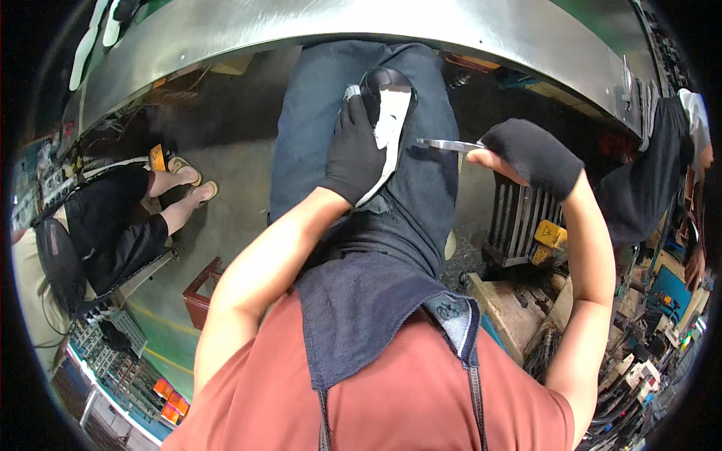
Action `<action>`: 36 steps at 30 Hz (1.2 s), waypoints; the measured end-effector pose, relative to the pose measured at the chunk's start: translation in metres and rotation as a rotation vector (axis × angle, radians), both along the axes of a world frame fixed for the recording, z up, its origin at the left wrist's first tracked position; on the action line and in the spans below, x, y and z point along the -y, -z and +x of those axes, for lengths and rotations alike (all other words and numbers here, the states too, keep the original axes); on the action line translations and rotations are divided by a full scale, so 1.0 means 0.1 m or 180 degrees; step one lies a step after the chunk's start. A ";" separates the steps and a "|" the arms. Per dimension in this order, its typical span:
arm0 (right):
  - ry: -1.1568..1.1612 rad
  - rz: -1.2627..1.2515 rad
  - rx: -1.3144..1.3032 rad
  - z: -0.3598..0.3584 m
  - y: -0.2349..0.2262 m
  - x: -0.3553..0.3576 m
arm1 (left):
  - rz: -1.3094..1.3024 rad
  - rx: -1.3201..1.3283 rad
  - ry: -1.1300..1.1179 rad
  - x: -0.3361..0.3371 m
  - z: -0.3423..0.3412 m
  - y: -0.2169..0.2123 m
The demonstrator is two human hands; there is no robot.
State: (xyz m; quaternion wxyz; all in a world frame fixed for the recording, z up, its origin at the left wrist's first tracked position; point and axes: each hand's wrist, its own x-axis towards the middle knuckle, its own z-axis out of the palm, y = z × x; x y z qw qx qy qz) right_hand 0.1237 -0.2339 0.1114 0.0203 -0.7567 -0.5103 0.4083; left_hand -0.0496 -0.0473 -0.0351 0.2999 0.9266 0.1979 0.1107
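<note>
My left hand [353, 154], in a black glove, is wrapped round the side of a shoe [387, 124] that lies along my thighs. The shoe has a rounded black part at its far end, and a long white underside or lining faces up. To the right, raised off my lap, my right hand [530, 154] is closed around a slim silver metal tool [447, 144]. The tool's tip points left toward the shoe, with a gap between them. Its exact kind cannot be made out. A black glove covers this hand too, with bare fingertips showing.
A steel workbench [338, 19] runs across the front, just beyond my knees. A seated person [113, 218] is at the left, beside a reddish-brown stool or frame [201, 293]. Another person's dark-clothed leg [650, 180] is at the right, near a slatted dark crate [515, 222] and machinery.
</note>
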 end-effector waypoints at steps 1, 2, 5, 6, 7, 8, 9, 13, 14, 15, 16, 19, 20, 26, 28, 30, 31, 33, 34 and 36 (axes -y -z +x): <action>-0.0236 0.0416 0.0633 -0.04 -0.06 0.02 | -0.0259 -0.0003 0.0071 -0.02 -0.02 -0.03; -0.0255 0.0415 0.0630 -0.18 -0.13 -0.04 | -0.0526 0.0005 0.0156 -0.06 -0.03 -0.06; 0.0540 0.2169 -0.0298 -0.65 0.03 -0.22 | -0.1208 0.0084 0.0408 -0.10 -0.27 -0.08; 0.0760 0.2708 -0.0480 -0.82 0.46 -0.07 | -0.1115 0.0266 0.0531 -0.03 -0.34 -0.08; 0.1394 0.2040 -0.0852 -0.99 0.81 0.01 | -0.0990 0.0411 0.0588 0.02 -0.50 -0.11; 0.1959 0.1362 -0.1201 -1.06 1.02 0.06 | -0.1060 0.0288 0.0616 0.06 -0.69 -0.05; 0.1759 0.1342 -0.1071 -1.06 1.04 0.14 | -0.1362 0.0154 0.0489 0.11 -0.87 -0.08; 0.2253 0.0541 -0.1402 -1.25 0.88 0.27 | -0.3498 -0.0574 -0.0535 0.06 -1.02 -0.28; 0.2487 0.0320 -0.1616 -1.30 0.97 0.36 | -0.4240 -0.1038 -0.0833 0.00 -0.86 -0.40; 0.2722 0.0098 -0.1824 -1.33 1.04 0.45 | -0.3860 -0.0960 -0.0716 0.03 -0.79 -0.33; 0.2700 0.0099 -0.1830 -1.34 1.08 0.50 | -0.3854 -0.0948 -0.0737 0.02 -0.83 -0.02; 0.2772 0.0068 -0.2049 -1.31 1.17 0.74 | -0.2791 -0.0128 -0.0033 0.08 -0.81 0.48; 0.2788 0.0070 -0.2040 -1.31 1.10 0.71 | -0.2797 -0.0128 -0.0016 0.08 -0.73 0.33; 0.1464 0.1467 -0.1035 -1.27 0.13 -0.01 | -0.1344 0.0373 0.1206 0.13 -0.71 0.55; 0.1076 0.2002 -0.0858 -1.24 0.22 -0.11 | -0.2227 -0.0531 0.0773 0.07 -0.88 0.47; 0.1543 0.1606 -0.0958 -1.25 0.73 0.01 | -0.2504 -0.0205 0.0942 0.04 -0.82 0.62; 0.1902 0.1193 -0.0829 -1.25 0.90 0.13 | -0.2548 -0.0013 0.0754 0.07 -0.72 0.36; 0.1561 0.1465 -0.0500 -1.33 0.63 0.10 | -0.2530 0.0164 0.0415 0.05 -0.72 0.14; 0.1320 0.1701 -0.0138 -1.41 0.52 0.11 | -0.2377 0.0264 0.0484 0.01 -0.69 0.12; 0.0869 0.2708 -0.0327 -1.46 0.55 0.05 | -0.2619 0.0035 0.0483 -0.02 -0.77 0.01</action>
